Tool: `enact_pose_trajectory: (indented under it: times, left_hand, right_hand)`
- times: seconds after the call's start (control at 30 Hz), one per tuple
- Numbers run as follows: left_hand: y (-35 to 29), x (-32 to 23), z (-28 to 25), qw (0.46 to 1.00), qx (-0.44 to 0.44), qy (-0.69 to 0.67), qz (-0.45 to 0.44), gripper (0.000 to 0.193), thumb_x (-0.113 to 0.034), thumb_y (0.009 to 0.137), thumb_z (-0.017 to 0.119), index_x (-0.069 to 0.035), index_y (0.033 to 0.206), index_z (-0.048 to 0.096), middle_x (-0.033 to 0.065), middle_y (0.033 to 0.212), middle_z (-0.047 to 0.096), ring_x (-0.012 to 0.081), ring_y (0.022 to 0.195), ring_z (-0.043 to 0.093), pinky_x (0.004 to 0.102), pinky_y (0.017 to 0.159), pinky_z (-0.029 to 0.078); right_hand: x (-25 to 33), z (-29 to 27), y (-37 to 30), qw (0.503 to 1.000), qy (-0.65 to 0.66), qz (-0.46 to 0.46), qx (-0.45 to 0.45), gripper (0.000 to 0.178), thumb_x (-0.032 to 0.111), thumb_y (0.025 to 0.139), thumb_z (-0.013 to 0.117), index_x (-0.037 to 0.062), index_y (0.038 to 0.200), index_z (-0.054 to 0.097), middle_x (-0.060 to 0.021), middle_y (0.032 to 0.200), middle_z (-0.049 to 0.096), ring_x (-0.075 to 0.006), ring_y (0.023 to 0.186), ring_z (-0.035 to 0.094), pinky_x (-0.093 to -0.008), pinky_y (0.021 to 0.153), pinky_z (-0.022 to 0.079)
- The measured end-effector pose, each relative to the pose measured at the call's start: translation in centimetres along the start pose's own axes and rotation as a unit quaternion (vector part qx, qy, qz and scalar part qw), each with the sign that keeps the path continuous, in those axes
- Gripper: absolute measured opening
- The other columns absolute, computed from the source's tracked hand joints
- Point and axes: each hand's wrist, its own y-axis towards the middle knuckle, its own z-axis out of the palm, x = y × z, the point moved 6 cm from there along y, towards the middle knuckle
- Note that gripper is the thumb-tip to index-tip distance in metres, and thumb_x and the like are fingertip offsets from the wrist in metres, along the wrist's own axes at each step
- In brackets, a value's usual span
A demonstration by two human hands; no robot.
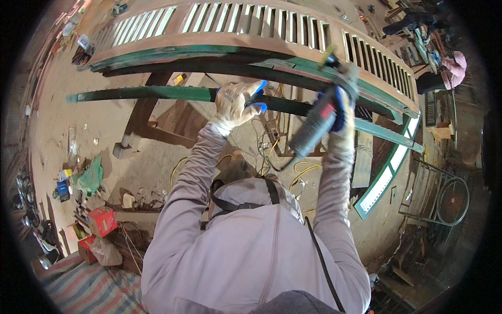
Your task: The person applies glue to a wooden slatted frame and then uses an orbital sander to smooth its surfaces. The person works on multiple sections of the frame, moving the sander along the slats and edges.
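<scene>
A long green-painted wooden bar (157, 92) runs across in front of me, curved by the lens. My left hand (232, 104), in a white and blue glove, wraps around it near the middle, with fingers on the far side and thumb on the near side. In my gloved right hand (342, 112) is a dark grey angle grinder (314, 125) with a red label, tilted, its head pointing away from me. The grinder's head is blurred by motion, and it is over the edge of a louvred wooden panel (282, 44). Whether it touches the panel cannot be seen.
Dark wooden trestle beams (138, 120) stand below the bar. Yellow and black cables (303, 170) lie on the floor near me. A green-framed white panel (389, 167) leans at right. Red boxes (102, 220) sit at lower left. Another person (454, 70) in pink is at far right.
</scene>
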Motion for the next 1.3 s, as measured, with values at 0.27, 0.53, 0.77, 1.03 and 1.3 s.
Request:
enact_pose_trajectory:
  times: [0.27,0.53,0.77,1.03,1.3]
  left_hand:
    - [-0.4,2.5,0.7,0.988,0.133,-0.003,-0.078,0.093,-0.072,0.067,0.076,0.002,0.121,0.063,0.0211,0.092,0.071,0.0402,0.086,0.071,0.0486,0.079,0.054]
    - [1.6,1.9,0.3,0.992,0.085,-0.038,-0.088,0.076,-0.036,0.068,0.085,0.001,0.13,0.061,0.0223,0.101,0.073,0.0389,0.091,0.073,0.0482,0.082,0.056]
    - [1.2,3.1,0.9,0.998,0.042,-0.004,-0.042,0.06,-0.031,0.077,0.079,0.003,0.124,0.064,0.0237,0.094,0.071,0.0424,0.091,0.069,0.0489,0.082,0.053]
    - [2.5,2.1,1.0,0.995,0.074,-0.043,-0.048,0.065,-0.036,0.077,0.079,0.003,0.125,0.064,0.0225,0.093,0.071,0.0418,0.085,0.07,0.0489,0.078,0.054]
    - [2.5,0.8,1.4,0.975,0.188,0.114,0.01,0.082,-0.071,0.087,0.06,-0.007,0.139,0.059,0.0155,0.111,0.068,0.0379,0.103,0.066,0.0492,0.089,0.05]
  right_hand:
    - [-7.2,13.8,6.6,0.996,-0.062,-0.068,0.006,0.097,0.023,0.069,0.095,0.0063,0.144,0.034,-0.0122,0.121,0.06,-0.0216,0.104,0.061,-0.0389,0.091,0.054]
    - [-7.1,14.3,7.4,0.947,-0.304,-0.086,-0.055,0.124,0.033,0.066,0.091,0.0145,0.16,0.013,-0.0322,0.147,0.036,-0.0504,0.135,0.044,-0.0512,0.113,0.042]
    - [-6.1,15.0,7.9,0.918,-0.368,-0.068,-0.131,0.096,0.04,0.073,0.087,0.016,0.149,0.034,-0.0317,0.136,0.049,-0.0507,0.119,0.059,-0.052,0.103,0.049]
    - [-8.4,11.8,9.8,0.969,-0.157,-0.039,-0.186,0.115,0.044,0.06,0.1,0.0087,0.151,0.038,-0.0208,0.138,0.059,-0.0287,0.123,0.062,-0.039,0.101,0.051]
    - [-1.5,5.8,6.5,0.975,-0.035,-0.138,-0.17,0.094,0.029,0.069,0.096,0.0118,0.147,0.046,-0.0158,0.125,0.065,-0.0213,0.111,0.064,-0.0353,0.091,0.056]
